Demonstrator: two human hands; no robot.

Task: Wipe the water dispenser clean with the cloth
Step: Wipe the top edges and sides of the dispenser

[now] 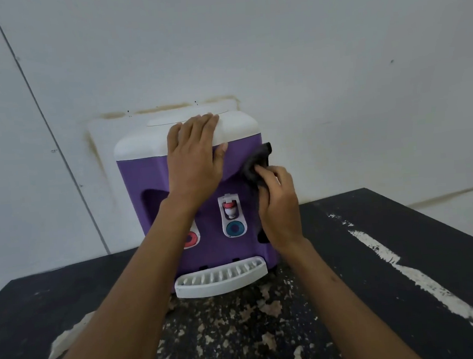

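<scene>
The water dispenser [150, 180], a small purple unit with a white top [133, 147], stands on a dark tabletop [405, 251], backed close against a pale wall [304, 46]. On its front, a white tap [229, 206] with a red part sits above a teal round marker [235, 228], and a red round marker [192, 238] shows partly behind the left forearm. Any print around them is too small to read. A white slotted drip tray [220, 279] juts from the base onto the tabletop. The left hand [196, 157] lies flat on the white top, its fingers straight and close together, the thumb reaching down onto the purple front. The right hand [279, 204] has its fingers curled around a dark grey cloth [258, 160], bunched and pressed against the upper right edge of the purple body, just below the white top. The tabletop is black and badly worn: tan flakes and chips speckle it in front of the drip tray, and a long ragged white streak [424, 280] runs diagonally across its right side. Brownish stains [167, 108] outline a lighter rectangular patch on the wall behind the dispenser, and a thin dark seam [40, 115] slants down the wall at left.
</scene>
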